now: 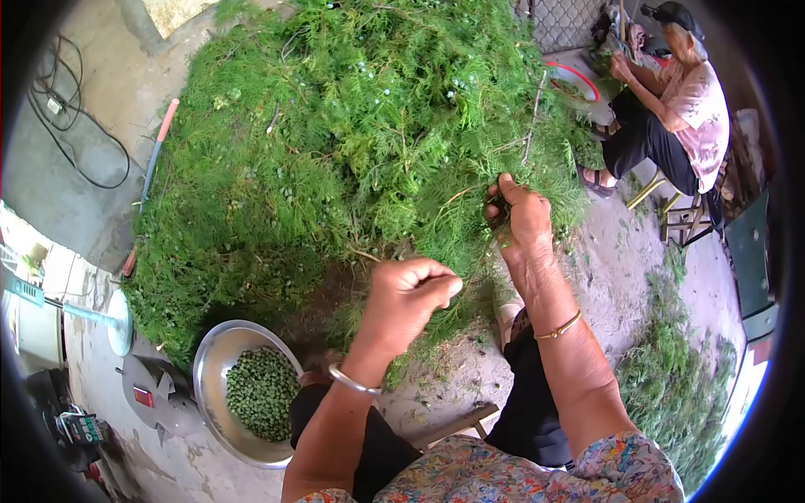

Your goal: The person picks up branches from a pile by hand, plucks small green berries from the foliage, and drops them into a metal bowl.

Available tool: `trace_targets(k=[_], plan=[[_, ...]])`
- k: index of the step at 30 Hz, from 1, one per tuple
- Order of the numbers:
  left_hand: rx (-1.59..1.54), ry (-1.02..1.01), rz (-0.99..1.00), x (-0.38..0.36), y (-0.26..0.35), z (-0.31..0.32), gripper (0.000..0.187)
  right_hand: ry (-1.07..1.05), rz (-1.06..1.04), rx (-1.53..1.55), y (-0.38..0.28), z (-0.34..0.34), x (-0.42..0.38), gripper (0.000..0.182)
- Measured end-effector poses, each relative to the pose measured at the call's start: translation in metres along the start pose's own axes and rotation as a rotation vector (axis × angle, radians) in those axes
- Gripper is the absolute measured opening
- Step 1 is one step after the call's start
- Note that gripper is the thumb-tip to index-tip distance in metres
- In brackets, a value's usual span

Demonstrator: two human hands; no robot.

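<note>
My left hand [411, 303] is closed, thumb pressed against the curled fingers; whatever it may pinch is hidden. To its right and farther forward, my right hand [521, 220] has its fingers curled around a green evergreen sprig [459, 220], whose fronds spread out beside the fingers. Both hands are held over the near edge of a large heap of evergreen branches [360, 126] with small pale berries among them. At lower left stands a metal basin [213, 356] holding many small green berries [262, 394].
A person [671, 109] sits on a stool at upper right, hands raised near a red-rimmed basin [579, 82]. Loose greenery [671, 394] lies at lower right. A fan [119, 322], a pole [158, 151] and a black cable [80, 109] are at left.
</note>
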State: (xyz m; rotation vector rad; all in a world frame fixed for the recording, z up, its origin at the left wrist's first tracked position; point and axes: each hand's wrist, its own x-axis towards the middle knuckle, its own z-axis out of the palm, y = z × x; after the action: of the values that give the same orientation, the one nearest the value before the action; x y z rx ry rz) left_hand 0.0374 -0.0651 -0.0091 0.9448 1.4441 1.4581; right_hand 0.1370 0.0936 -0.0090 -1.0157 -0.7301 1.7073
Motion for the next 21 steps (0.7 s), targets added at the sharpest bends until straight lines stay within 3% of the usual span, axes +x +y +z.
trace_targets(k=[2,3,5,6,9,13,14,15,17,19,21], plan=[[0.306,0.129,0.110,0.004,-0.016,0.006,0.009,-0.029,0.022,-0.015,0.001,0.003,-0.004,0.011],[0.308,0.130,0.108,0.006,-0.018,0.008,0.009,-0.030,0.024,-0.013,0.003,0.002,-0.005,0.011],[0.333,0.431,0.253,0.012,-0.022,0.010,0.013,-0.078,0.043,-0.009,0.006,0.001,-0.005,0.011],[0.306,0.458,0.291,0.015,-0.026,0.007,0.019,-0.076,0.045,-0.006,0.006,0.001,-0.006,0.011],[0.093,0.426,0.222,0.017,-0.028,0.006,0.020,-0.076,0.062,-0.066,0.004,0.002,-0.009,0.010],[0.081,0.226,0.113,0.016,-0.028,0.006,0.023,-0.066,0.123,-0.071,0.004,0.000,-0.009,0.010],[0.060,0.204,-0.031,0.013,-0.023,0.006,0.016,-0.064,0.142,-0.072,0.004,-0.001,-0.009,0.010],[0.061,0.201,-0.033,0.012,-0.018,0.007,0.016,-0.061,0.142,-0.070,0.003,-0.001,-0.009,0.010],[-0.408,0.253,-0.235,0.012,-0.012,0.008,0.014,-0.056,0.155,-0.039,0.001,-0.002,-0.009,0.010],[-0.427,0.249,-0.218,0.013,-0.011,0.008,0.016,-0.058,0.143,-0.047,0.004,-0.003,-0.008,0.010],[-0.247,0.214,-0.105,0.012,-0.008,0.011,0.016,-0.063,0.132,-0.058,0.006,-0.002,-0.010,0.011]])
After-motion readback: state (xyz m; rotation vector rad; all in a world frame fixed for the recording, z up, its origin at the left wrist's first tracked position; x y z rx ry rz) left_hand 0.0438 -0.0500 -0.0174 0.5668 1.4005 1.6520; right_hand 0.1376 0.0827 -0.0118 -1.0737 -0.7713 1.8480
